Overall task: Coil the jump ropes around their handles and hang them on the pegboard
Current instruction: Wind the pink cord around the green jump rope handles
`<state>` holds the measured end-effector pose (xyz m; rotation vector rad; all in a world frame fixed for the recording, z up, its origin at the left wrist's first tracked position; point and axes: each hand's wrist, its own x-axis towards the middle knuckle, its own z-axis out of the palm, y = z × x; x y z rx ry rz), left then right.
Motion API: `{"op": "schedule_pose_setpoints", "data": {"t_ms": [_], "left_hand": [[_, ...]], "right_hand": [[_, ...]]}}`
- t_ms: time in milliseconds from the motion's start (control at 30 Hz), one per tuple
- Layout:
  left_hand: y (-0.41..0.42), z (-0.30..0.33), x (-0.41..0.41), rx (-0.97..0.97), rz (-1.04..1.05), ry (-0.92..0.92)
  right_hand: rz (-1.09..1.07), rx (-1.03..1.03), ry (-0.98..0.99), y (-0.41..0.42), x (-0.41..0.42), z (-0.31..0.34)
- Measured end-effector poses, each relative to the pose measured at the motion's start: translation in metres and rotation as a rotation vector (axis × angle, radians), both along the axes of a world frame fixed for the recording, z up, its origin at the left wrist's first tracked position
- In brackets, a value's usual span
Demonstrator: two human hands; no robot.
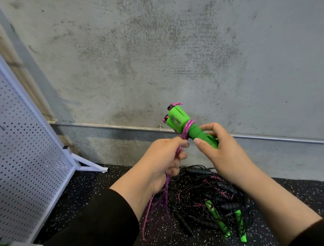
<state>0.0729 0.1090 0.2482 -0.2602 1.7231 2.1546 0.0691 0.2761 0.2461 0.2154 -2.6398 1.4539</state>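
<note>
Head view: right hand (217, 154) grips paired green handles (187, 126) mid-air before the wall; left hand (165, 163) pinches pink rope (165, 195). Rope looks light and limp; likely needs tension, held close to the coil.

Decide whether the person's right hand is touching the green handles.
Touching. The head view shows the right hand with thumb and fingers curled round the lower end of the green handles, no gap between them.
</note>
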Motion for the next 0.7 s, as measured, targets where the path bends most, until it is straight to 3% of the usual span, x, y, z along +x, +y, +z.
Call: {"op": "schedule_pose_setpoints", "data": {"t_ms": [267, 367, 467, 567, 633, 700], "left_hand": [[-0.002, -0.003, 0.003, -0.021, 0.102, -0.004], [-0.004, -0.007, 0.000, 0.005, 0.152, 0.006], [-0.006, -0.004, -0.002, 0.025, 0.134, 0.044], [-0.006, 0.001, -0.001, 0.074, 0.081, 0.072], [-0.007, 0.002, -0.002, 0.055, 0.065, 0.098], [-0.010, 0.002, -0.003, 0.019, 0.052, 0.117]], "right_hand": [[0.059, 0.371, 0.216, -0.009, 0.004, -0.005], [0.123, 0.393, 0.261, -0.013, 0.006, -0.006], [0.036, -0.004, 0.117, -0.018, 0.011, 0.006], [-0.117, -0.463, -0.232, -0.017, 0.010, 0.015], [-0.007, -0.761, -0.532, -0.015, 0.013, 0.018], [0.131, -0.853, -0.727, -0.010, 0.015, 0.019]]}}
